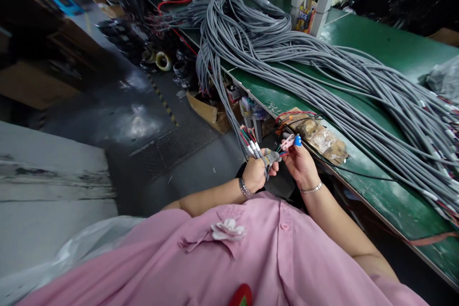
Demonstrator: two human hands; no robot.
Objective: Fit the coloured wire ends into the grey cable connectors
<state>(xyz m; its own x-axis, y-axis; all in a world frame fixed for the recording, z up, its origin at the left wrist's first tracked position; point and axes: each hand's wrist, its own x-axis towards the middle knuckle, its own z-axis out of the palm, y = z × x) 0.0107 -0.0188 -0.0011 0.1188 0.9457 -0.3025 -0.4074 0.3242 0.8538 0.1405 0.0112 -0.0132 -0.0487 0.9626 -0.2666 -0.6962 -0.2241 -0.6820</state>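
My left hand (257,170) is closed round several grey cables whose white-banded ends (252,147) fan out into red, green and dark wires. Grey covers show on some of its fingers. Close beside it, my right hand (299,162) wears a blue cap (297,140) on one fingertip and pinches a small pale pink piece (287,143) next to thin coloured wires (283,153). Whether those wires lie inside the pinch is too small to tell. The held cables run up to a big bundle of grey cables (247,33) on the green table (362,33).
A taped brown pad (315,137) with red and black wires lies on the table's near edge. White posts (324,0) stand on the table. Below are an open cardboard box (206,112) and wire coils (163,61). A pale cabinet (53,177) is at the left.
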